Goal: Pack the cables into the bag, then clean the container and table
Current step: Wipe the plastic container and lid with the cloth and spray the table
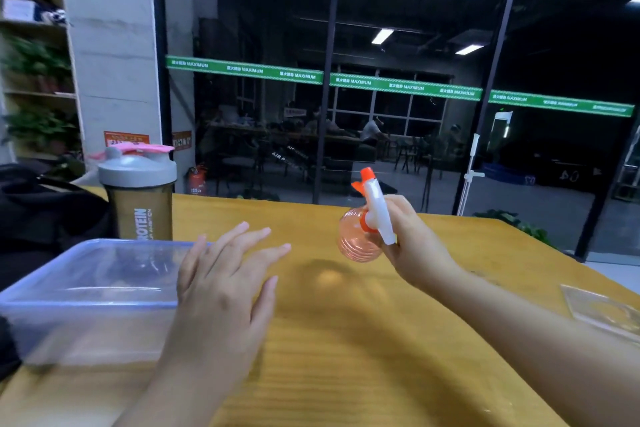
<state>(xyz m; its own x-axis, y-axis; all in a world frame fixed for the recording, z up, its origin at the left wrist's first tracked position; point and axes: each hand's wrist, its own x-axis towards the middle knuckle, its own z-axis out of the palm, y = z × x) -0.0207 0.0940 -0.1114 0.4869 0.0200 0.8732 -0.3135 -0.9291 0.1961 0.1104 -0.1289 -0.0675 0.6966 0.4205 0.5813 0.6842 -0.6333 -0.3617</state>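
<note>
My right hand [412, 246] holds an orange spray bottle [356, 239] with a white trigger head, lifted above the yellow wooden table [346, 340]; its nozzle points up and left. My left hand [225, 284] hovers open with fingers spread, just right of a clear plastic container [86, 302] with a bluish rim that looks empty. A black bag [38, 218] sits at the far left behind the container. No cables are visible.
A brown shaker bottle [140, 198] with a grey lid and pink cap stands behind the container. A clear plastic sheet or pouch [602, 308] lies at the table's right edge. Glass walls stand beyond the table's far edge.
</note>
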